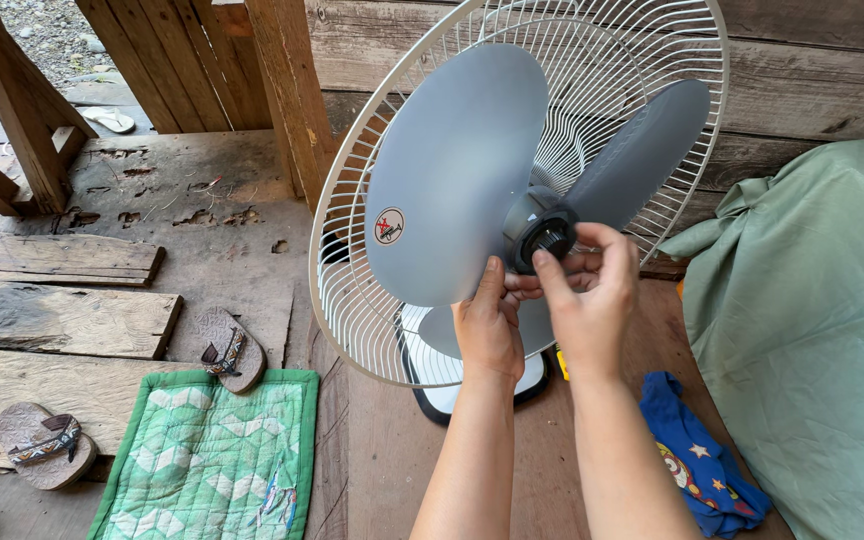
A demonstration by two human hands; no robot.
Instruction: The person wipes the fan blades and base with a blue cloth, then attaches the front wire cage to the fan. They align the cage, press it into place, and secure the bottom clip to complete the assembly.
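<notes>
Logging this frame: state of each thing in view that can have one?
Fan front guard: off, blades exposed.
Rear guard: mounted.
Grey fan blade: on the hub, not blurred.
Black blade cap: on the hub, pinched by right hand.
Left hand: gripping the blade's lower edge.
Sandals: off, lying apart.
Blue cloth: crumpled.

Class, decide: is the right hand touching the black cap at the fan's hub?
Touching. The head view shows the right hand with fingertips pinching the black cap.
</notes>
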